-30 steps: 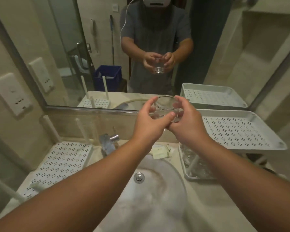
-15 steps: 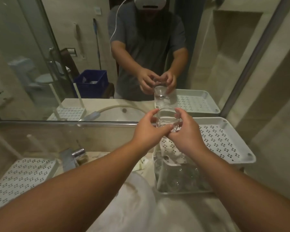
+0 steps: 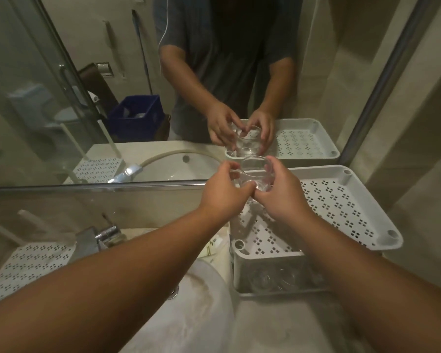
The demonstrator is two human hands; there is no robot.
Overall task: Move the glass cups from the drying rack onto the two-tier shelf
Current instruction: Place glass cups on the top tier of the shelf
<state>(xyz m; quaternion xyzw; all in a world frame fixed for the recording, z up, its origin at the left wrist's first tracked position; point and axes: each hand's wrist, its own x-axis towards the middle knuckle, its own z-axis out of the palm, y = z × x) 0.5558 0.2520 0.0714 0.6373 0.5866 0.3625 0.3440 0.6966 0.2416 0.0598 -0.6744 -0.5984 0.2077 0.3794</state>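
Note:
A clear glass cup (image 3: 254, 171) is upright between both hands, over the far left corner of the shelf's top tier (image 3: 341, 200), close to the mirror. My left hand (image 3: 223, 189) grips its left side and my right hand (image 3: 283, 192) grips its right side. Whether the cup's base touches the tier is hidden by my fingers. The two-tier shelf is white perforated plastic. Its lower tier (image 3: 278, 291) holds several more glass cups (image 3: 273, 277), seen dimly through the front. The drying rack (image 3: 28, 261), a white perforated tray with upright pegs, lies at the left of the counter.
A round washbasin (image 3: 189, 314) sits below my arms, with a chrome tap (image 3: 97, 238) behind it. A large mirror (image 3: 112, 85) covers the wall ahead. A small white packet (image 3: 214, 247) lies between the basin and the shelf. A tiled wall stands at the right.
Both hands carried the cup down and to the right, from mid-air in front of the mirror to the back left corner of the top tier. My view turned right and down.

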